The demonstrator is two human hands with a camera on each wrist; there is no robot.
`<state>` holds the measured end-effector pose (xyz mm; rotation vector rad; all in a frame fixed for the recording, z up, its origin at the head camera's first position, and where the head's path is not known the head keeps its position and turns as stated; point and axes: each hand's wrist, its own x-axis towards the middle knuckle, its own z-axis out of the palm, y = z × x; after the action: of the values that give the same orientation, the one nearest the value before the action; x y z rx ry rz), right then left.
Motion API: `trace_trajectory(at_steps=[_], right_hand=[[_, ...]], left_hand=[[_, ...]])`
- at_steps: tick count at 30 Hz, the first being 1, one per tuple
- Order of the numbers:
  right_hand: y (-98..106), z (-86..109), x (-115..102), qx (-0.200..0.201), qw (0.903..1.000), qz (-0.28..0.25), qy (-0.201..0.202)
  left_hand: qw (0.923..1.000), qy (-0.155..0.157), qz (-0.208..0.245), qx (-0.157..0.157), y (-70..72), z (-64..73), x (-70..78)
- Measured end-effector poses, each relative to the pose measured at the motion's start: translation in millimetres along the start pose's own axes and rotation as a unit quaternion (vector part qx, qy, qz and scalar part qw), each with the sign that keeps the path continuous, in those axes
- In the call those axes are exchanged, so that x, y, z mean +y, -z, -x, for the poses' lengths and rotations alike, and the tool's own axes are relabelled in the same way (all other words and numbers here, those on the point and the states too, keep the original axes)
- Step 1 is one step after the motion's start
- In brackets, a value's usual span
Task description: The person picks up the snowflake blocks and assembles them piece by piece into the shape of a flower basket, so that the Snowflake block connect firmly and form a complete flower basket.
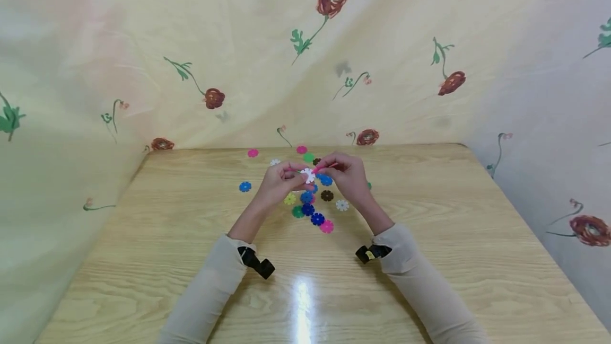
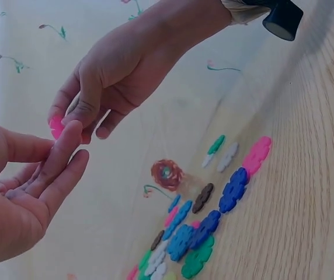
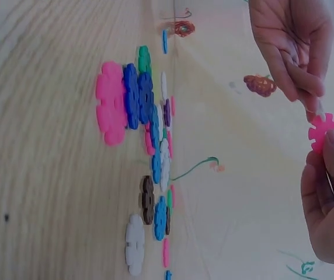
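Note:
My left hand (image 1: 279, 181) pinches a white notched plastic disc (image 1: 307, 175) between thumb and fingers. Opposite it, my right hand (image 1: 349, 175) pinches a pink notched disc (image 3: 324, 131). The two discs meet edge to edge between the fingertips, raised above the table. In the right wrist view a sliver of white shows at the pink disc's upper edge, by the left fingertips. Only part of the pink disc (image 2: 56, 126) shows in the left wrist view, with fingers covering the rest.
Loose notched discs lie scattered on the wooden table (image 1: 191, 280) beneath the hands: dark blue (image 1: 317, 219), pink (image 1: 326, 226), brown (image 1: 326, 195), white (image 1: 342, 205) and others. A light blue disc (image 1: 245, 186) lies apart at the left. Behind hangs a flowered cloth (image 1: 267, 42).

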<state>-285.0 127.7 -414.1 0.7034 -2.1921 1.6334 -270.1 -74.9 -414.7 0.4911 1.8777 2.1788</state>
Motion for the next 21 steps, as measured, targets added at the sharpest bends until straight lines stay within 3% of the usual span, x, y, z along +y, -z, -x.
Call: trace_trajectory(at_steps=[7, 14, 21], right_hand=[[-2.7, 0.6, -5.0, 0.013, 0.9996, 0.023, 0.006], [3.7, -7.1, -12.1, -0.072, 0.9958, 0.045, -0.033], [27.5, -17.0, -14.6, -0.149, 0.9813, 0.055, -0.109]], left_hand=[[0.9999, -0.001, -0.01, 0.002, 1.0, -0.2, 1.3], [0.9967, 0.017, -0.062, 0.049, 9.2, -4.0, 5.1], [0.9972, 0.026, -0.025, 0.065, 15.0, -13.3, 6.5]])
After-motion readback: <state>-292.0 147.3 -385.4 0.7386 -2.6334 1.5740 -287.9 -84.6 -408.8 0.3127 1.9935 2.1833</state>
